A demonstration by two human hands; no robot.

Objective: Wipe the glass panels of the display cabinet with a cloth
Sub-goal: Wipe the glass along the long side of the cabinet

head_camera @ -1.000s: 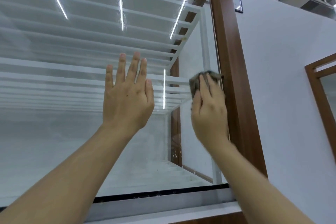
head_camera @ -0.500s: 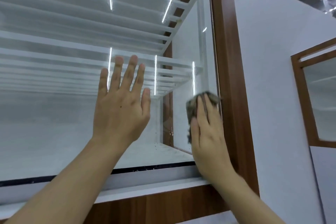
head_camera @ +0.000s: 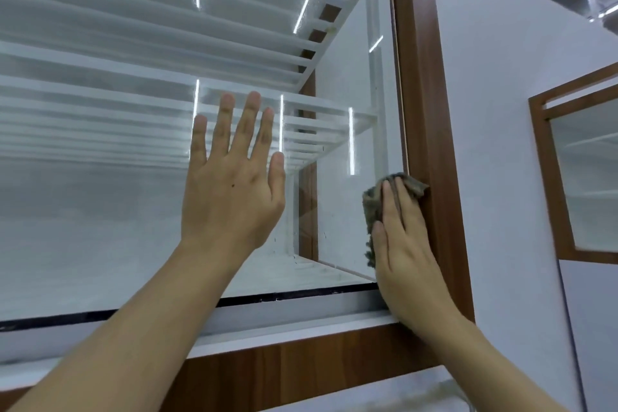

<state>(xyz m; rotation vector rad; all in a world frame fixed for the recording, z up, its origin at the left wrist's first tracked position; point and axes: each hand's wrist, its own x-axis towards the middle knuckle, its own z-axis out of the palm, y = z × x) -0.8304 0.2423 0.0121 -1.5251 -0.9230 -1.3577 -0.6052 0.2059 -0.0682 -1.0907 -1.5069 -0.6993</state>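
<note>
Presses a crumpled grey-brown cloth flat against the glass panel with the right hand, fingers straight and close together, pointing up, not curled round the cloth. Holds that cloth at the panel's right edge, low down near the bottom corner, with its upper fold touching the brown wooden upright of the cabinet frame. Raises the left hand well to the left of the cloth, fully open, fingers spread and pointing up, grasping nothing; cannot tell whether the palm touches the glass or hangs just off it. Looks through the glass at white shelves streaked with bright line reflections. Below the panel, in order downward: a black strip, a white sill, a brown wooden rail. To the right of the upright, a white wall with a second wood-framed glass panel.
</note>
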